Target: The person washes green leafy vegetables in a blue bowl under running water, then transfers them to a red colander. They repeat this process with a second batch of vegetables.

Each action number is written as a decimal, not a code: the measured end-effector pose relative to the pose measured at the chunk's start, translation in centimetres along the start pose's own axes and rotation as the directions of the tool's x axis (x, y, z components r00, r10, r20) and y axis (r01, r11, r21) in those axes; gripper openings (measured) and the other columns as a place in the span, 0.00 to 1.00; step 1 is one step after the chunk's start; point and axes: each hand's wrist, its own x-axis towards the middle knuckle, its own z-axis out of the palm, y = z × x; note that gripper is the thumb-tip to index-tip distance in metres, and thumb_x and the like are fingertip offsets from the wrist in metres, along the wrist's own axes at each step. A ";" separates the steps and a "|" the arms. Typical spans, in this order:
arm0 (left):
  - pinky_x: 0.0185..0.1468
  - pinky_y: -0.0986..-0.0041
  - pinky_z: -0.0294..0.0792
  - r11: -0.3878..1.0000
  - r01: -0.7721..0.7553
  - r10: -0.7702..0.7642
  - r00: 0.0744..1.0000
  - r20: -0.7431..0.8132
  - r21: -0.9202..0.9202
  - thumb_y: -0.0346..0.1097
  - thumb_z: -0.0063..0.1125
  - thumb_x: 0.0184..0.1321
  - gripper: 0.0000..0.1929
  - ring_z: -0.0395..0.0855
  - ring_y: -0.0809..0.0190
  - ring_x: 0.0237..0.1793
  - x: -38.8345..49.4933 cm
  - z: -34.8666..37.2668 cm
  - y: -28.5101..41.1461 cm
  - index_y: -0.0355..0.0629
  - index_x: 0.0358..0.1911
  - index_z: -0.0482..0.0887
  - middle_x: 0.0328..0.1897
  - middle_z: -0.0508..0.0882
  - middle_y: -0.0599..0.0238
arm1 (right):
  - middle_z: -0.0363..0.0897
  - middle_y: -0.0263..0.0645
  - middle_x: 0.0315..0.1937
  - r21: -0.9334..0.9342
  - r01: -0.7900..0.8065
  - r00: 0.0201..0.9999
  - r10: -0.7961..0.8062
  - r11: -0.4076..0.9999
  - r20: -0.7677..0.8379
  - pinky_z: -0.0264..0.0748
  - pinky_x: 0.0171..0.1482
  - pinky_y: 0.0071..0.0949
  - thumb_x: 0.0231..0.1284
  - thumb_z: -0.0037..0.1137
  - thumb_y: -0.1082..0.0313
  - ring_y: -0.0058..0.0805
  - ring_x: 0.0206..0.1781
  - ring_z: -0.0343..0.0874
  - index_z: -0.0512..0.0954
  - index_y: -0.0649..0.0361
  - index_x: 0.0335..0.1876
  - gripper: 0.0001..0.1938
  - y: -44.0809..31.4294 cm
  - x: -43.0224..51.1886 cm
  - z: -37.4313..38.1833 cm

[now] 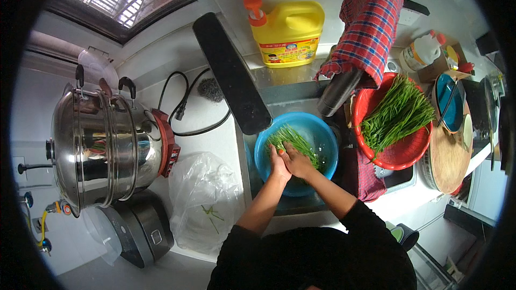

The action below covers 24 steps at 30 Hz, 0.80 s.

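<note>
A blue plastic basin (261, 169) holding water stands in a metal sink (282, 211). Long thin green leaves, seemingly garlic chives (296, 137), lie in it. My left hand (278, 163) and my right hand (299, 162) meet over the near part of these greens, palms turned toward each other. Whether the fingers grip any leaves cannot be made out. To the right of the basin, a red plastic colander (393, 161) holds a large heap of similar greens (397, 117).
A dark faucet-like bar (231, 76) slants over the sink's left edge. Behind stands a yellow detergent jug (296, 28); a checked cloth (373, 24) drapes over a dark metal cylinder (338, 92). Left are a plastic bag (201, 209) and a steel steamer pot (92, 149). A round wooden board (449, 161) lies right.
</note>
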 end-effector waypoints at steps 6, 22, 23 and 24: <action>0.65 0.64 0.51 0.980 0.006 -0.012 1.000 0.026 0.198 0.64 0.23 0.63 0.35 0.59 0.58 0.65 0.7 -1.0 1.0 0.46 0.66 0.55 0.67 0.61 0.64 | 0.73 0.48 0.51 -0.084 0.202 0.946 -0.216 0.976 -0.242 0.68 0.54 0.37 0.58 0.45 0.51 0.47 0.53 0.72 0.67 0.58 0.59 0.26 0.3 -3.0 -1.7; 0.69 0.57 0.39 0.878 -0.094 0.127 0.991 -0.039 0.470 0.61 0.35 0.62 0.38 0.45 0.55 0.71 -0.3 -0.9 0.9 0.42 0.68 0.47 0.73 0.48 0.57 | 0.71 0.56 0.51 0.360 0.050 0.890 0.122 0.932 -0.439 0.64 0.58 0.37 0.52 0.55 0.68 0.50 0.56 0.68 0.65 0.68 0.57 0.25 11.2 4.1 1.4; 0.68 0.57 0.40 0.876 -0.096 0.130 0.991 -0.041 0.472 0.59 0.36 0.62 0.37 0.47 0.55 0.71 -0.3 -1.0 0.8 0.42 0.67 0.47 0.72 0.49 0.57 | 0.73 0.54 0.49 0.467 0.034 0.910 0.166 0.884 -0.379 0.66 0.56 0.35 0.52 0.55 0.68 0.47 0.54 0.71 0.67 0.68 0.56 0.24 12.0 5.1 2.0; 0.68 0.57 0.42 0.879 -0.088 0.128 0.990 -0.054 0.468 0.59 0.37 0.62 0.37 0.47 0.55 0.71 -0.3 -1.1 0.8 0.41 0.67 0.47 0.72 0.50 0.57 | 0.74 0.52 0.47 0.566 0.014 0.930 0.198 0.824 -0.311 0.67 0.55 0.34 0.53 0.55 0.69 0.45 0.51 0.73 0.68 0.68 0.55 0.23 11.5 5.3 1.8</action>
